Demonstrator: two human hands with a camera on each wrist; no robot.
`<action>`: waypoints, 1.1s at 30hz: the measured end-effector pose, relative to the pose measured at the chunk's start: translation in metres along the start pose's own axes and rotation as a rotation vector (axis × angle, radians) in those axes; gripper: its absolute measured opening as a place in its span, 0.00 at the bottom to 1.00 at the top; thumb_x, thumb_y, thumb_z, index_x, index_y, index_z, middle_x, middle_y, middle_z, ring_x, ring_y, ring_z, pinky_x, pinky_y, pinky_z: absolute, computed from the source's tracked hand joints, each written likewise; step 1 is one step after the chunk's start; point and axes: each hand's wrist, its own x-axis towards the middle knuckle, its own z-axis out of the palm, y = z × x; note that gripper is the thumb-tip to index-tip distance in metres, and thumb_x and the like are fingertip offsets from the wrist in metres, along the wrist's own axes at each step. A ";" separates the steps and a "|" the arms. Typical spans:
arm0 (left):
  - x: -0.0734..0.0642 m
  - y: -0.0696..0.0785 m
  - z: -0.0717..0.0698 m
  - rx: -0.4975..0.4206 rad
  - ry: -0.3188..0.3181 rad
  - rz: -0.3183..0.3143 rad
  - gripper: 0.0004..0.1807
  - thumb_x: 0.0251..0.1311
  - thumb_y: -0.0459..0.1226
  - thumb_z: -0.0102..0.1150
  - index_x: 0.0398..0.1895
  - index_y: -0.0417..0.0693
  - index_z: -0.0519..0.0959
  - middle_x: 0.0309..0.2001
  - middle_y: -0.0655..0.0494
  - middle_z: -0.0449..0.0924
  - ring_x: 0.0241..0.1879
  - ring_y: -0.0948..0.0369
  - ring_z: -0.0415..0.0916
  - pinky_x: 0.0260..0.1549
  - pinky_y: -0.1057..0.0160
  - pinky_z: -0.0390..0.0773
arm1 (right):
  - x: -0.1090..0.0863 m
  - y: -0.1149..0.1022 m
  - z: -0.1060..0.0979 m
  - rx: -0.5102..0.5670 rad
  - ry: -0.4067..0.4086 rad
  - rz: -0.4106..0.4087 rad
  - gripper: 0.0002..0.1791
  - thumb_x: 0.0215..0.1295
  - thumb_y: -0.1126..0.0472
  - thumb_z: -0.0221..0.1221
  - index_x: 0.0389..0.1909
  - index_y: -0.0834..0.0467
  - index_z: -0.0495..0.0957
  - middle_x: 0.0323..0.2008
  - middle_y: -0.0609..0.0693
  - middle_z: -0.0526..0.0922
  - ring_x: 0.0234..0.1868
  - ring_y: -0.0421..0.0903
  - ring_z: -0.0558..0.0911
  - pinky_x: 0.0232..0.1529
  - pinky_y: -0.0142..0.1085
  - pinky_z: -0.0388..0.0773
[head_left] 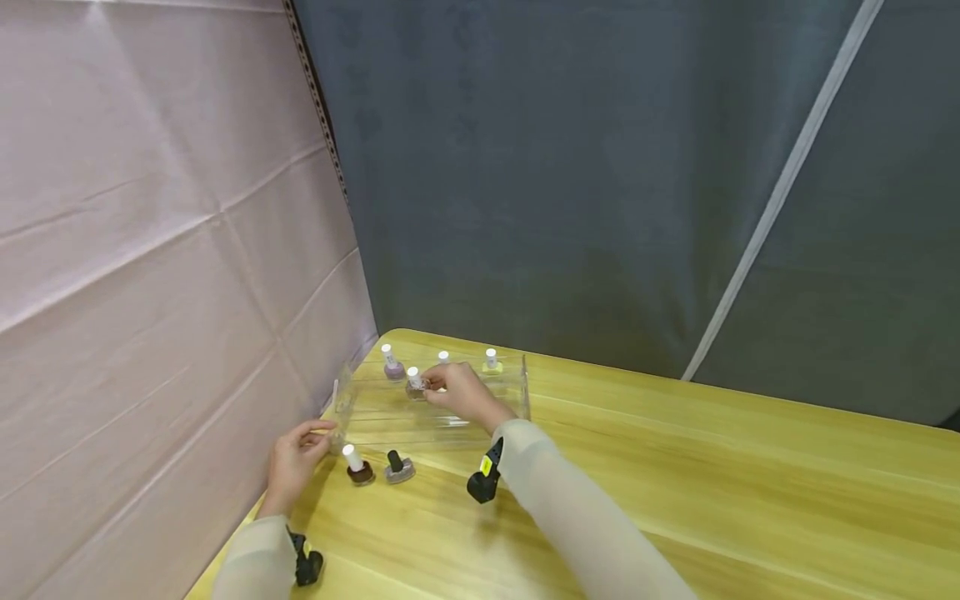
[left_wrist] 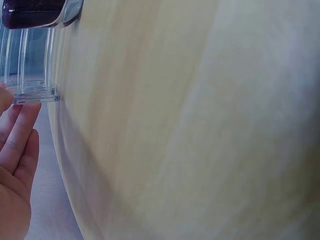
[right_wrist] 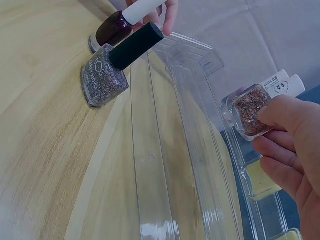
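Glitter polish bottle [right_wrist: 250, 112] pinched in the right hand [head_left: 467, 393] at the back rows of the clear rack [left_wrist: 36, 94], left hand [head_left: 294, 462] gripping its end: a placing step, it seems, likely calling for a steady set-down, then letting go.

It was a curtained-off booth: pale sheeting [head_left: 165, 250] hung beside the left hand [head_left: 292, 462], dark cloth [head_left: 525, 167] beyond, wood-grained table [head_left: 750, 483] below.
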 end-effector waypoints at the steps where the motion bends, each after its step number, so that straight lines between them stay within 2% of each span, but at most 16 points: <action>1: 0.000 0.000 0.000 0.003 0.001 0.002 0.09 0.54 0.22 0.59 0.39 0.34 0.81 0.26 0.39 0.81 0.22 0.54 0.80 0.19 0.72 0.74 | 0.001 0.000 0.001 0.003 0.001 0.002 0.14 0.62 0.64 0.59 0.49 0.61 0.79 0.45 0.52 0.82 0.43 0.43 0.82 0.41 0.28 0.76; 9: -0.005 -0.001 0.000 0.040 0.000 0.001 0.09 0.54 0.23 0.60 0.39 0.35 0.81 0.25 0.41 0.81 0.23 0.53 0.80 0.19 0.73 0.74 | 0.007 -0.003 0.008 -0.006 -0.007 0.021 0.14 0.61 0.64 0.60 0.48 0.61 0.80 0.43 0.52 0.83 0.41 0.41 0.82 0.39 0.26 0.76; 16: -0.006 0.000 -0.001 0.065 -0.002 0.006 0.09 0.55 0.25 0.60 0.40 0.38 0.82 0.26 0.43 0.82 0.23 0.52 0.80 0.19 0.70 0.74 | 0.009 -0.005 0.012 -0.010 -0.004 -0.016 0.11 0.60 0.65 0.61 0.44 0.61 0.82 0.41 0.52 0.84 0.39 0.42 0.82 0.38 0.28 0.76; 25: -0.008 0.000 0.001 0.058 0.004 0.007 0.09 0.54 0.24 0.61 0.39 0.36 0.81 0.26 0.42 0.82 0.23 0.54 0.80 0.20 0.72 0.75 | 0.012 -0.007 0.017 0.012 -0.028 -0.010 0.10 0.60 0.65 0.62 0.43 0.60 0.82 0.41 0.51 0.84 0.39 0.41 0.82 0.39 0.27 0.76; 33: -0.008 0.002 0.003 0.015 -0.004 0.014 0.09 0.55 0.24 0.59 0.40 0.35 0.81 0.26 0.40 0.81 0.24 0.50 0.80 0.21 0.72 0.75 | 0.014 -0.009 0.020 -0.002 -0.042 0.008 0.11 0.60 0.65 0.61 0.44 0.61 0.82 0.40 0.51 0.84 0.40 0.41 0.82 0.40 0.29 0.76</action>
